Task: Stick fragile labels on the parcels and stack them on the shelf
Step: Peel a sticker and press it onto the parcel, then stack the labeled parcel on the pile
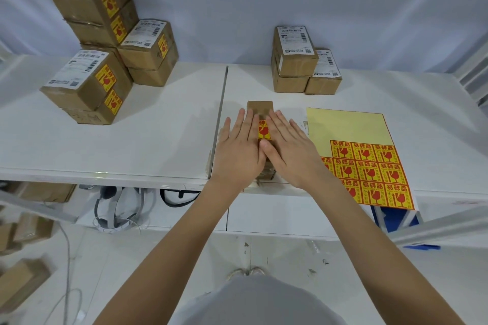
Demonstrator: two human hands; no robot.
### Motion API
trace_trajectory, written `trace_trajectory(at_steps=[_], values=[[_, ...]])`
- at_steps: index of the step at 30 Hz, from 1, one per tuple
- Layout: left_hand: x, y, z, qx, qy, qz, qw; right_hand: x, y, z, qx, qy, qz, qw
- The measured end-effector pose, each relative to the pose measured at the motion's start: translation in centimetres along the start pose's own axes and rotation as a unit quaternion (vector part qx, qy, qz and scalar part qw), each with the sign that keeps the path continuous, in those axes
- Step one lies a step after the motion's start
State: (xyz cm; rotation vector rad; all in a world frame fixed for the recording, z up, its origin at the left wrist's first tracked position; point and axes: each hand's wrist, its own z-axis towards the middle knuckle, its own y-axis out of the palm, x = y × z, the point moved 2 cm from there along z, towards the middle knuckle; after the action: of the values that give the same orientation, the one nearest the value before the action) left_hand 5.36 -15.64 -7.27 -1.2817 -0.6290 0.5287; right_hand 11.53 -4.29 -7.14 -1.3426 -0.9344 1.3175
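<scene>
The yellow backing sheet of red-and-yellow fragile stickers (369, 166) reads 易碎品 across the top of each sticker, above a broken-glass sign and arrows; smaller characters there are too fine to read; left of that sheet, the sticker (264, 130) on the small brown cardboard parcel (260, 108) shows only 碎; white shipping labels on the brown boxes (295, 39) behind the sheet carry barcodes and QR codes, their print illegible.
</scene>
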Motion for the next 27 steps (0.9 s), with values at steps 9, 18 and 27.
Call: trace_trajectory(at_steps=[9,18,27], values=[[-0.3,0.1,-0.3,-0.032,-0.068,-0.209,0.975,0.0,-0.2,-0.5,-0.006,0.03,0.038,0.999],[-0.8,0.9,-0.9,-0.09,-0.175,-0.408,0.891,1.1,0.0,-1.7,0.047,0.074,0.079,0.993],[0.2,0.7,-1.0,-0.079,-0.189,-0.493,0.845,1.1,0.3,-2.2,0.06,0.078,0.185,0.978]])
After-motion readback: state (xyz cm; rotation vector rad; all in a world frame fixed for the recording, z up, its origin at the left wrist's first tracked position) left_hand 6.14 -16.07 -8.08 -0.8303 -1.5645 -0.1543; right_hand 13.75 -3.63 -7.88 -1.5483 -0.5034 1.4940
